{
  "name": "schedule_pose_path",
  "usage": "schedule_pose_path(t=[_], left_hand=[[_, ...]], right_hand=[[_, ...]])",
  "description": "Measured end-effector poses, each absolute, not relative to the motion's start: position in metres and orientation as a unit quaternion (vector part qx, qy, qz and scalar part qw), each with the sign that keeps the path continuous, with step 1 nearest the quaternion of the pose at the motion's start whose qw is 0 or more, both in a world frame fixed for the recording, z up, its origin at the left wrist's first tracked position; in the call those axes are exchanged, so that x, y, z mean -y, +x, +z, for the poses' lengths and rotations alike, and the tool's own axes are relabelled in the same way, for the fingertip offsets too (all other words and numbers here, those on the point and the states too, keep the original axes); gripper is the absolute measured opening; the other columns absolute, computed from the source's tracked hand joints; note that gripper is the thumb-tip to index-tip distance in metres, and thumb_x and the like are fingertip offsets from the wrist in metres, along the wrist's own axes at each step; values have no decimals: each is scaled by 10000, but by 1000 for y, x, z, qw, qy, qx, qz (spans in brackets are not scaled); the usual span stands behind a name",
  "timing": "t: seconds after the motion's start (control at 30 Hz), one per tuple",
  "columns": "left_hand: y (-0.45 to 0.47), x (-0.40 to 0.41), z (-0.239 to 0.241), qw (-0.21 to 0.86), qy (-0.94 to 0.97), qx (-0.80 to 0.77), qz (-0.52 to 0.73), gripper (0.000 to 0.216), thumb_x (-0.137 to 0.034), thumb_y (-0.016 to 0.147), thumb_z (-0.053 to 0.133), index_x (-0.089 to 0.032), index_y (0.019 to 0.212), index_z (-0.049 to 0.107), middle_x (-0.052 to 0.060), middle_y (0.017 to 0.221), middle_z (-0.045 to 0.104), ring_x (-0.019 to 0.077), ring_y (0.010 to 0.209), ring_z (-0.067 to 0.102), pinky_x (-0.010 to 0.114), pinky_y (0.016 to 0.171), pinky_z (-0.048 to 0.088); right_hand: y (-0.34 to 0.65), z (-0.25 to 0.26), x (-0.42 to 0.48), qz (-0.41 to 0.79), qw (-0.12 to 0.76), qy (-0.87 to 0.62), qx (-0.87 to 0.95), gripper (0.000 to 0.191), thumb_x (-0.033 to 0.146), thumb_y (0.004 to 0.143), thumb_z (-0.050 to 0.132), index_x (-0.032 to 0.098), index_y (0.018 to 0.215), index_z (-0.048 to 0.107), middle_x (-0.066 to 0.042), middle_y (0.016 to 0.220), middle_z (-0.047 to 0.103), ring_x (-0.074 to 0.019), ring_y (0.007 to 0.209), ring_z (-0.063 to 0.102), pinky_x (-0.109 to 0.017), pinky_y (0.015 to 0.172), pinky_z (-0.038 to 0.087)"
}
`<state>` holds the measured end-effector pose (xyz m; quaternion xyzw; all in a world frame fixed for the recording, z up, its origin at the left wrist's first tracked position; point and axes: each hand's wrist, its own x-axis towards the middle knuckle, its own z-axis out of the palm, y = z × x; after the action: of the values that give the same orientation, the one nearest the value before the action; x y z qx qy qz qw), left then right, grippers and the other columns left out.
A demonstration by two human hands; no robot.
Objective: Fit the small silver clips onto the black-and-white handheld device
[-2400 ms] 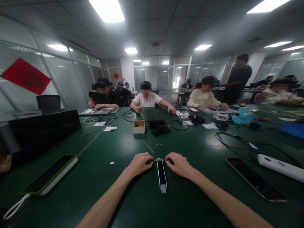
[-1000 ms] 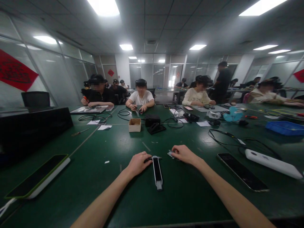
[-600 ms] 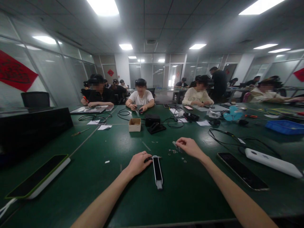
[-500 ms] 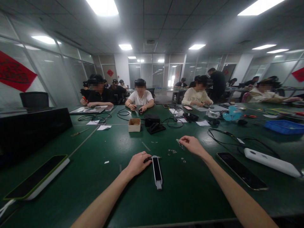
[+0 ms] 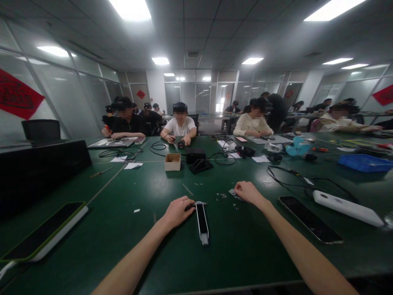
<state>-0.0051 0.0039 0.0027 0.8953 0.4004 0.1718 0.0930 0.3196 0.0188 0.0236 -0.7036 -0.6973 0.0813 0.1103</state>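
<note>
My left hand [image 5: 179, 211], a ring on one finger, is closed around a dark slim tool [image 5: 190, 206]. Its thin tip seems to pass by the top end of a long white device with a black face [image 5: 202, 219], which lies upright in view beside my fingers. To the right, my right hand [image 5: 248, 192] pinches a small grey flat plate [image 5: 232, 192] low over the table. Part of the plate is hidden under my fingers. Several tiny ring-like pieces [image 5: 222, 196] are scattered left of the plate, with a few more [image 5: 235, 206] just below it.
A black phone [image 5: 308, 219] and a white oblong device [image 5: 346, 208] with cables lie on the right. At left rests a green-edged phone [image 5: 46, 229]. Ahead stand a small box [image 5: 172, 162], a black stand [image 5: 196, 157] and a blue tray [image 5: 365, 163]. Co-workers sit opposite.
My right hand has moved slightly down, and the grey plate now shows flatter and larger beneath its fingers. My left hand stays beside the white device. The whole view has shifted a little.
</note>
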Motion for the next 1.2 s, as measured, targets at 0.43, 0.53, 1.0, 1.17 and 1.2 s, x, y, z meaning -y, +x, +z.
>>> schedule_pose_path(t=[0.43,0.53,1.0,1.17,1.2], left_hand=[[-4,-2,6,105,892,-406,168,232,-316,889,489,-222,1062,613,20,954,608,152,815,581,245,694,446],[-4,-1,6,105,892,-405,173,222,-303,887,499,-224,1061,612,16,945,608,148,812,581,240,695,444],[-3,3,10,104,882,-424,175,278,-299,843,509,-209,1091,599,32,945,617,168,813,591,265,715,464],[-4,7,16,96,861,-439,237,365,-231,803,509,-191,1164,546,50,1026,594,186,861,584,297,763,470],[-4,8,16,91,860,-436,250,365,-241,810,508,-194,1171,539,54,1038,589,190,877,579,304,775,467]], right_hand=[[314,47,9,261,22,-637,725,37,232,637,655,197,637,666,-27,720,683,-175,670,627,-239,547,432],[311,43,7,255,10,-650,716,26,217,611,655,195,619,644,-26,716,679,-177,667,631,-242,537,440],[304,45,11,298,1,-625,721,106,271,627,600,178,671,626,-42,722,660,-180,650,600,-250,506,406],[278,44,15,319,103,-540,772,122,264,704,551,157,694,609,-5,683,607,-118,616,528,-220,548,390],[270,42,17,317,132,-527,777,122,264,712,550,154,695,601,1,674,593,-109,604,509,-215,545,383]])
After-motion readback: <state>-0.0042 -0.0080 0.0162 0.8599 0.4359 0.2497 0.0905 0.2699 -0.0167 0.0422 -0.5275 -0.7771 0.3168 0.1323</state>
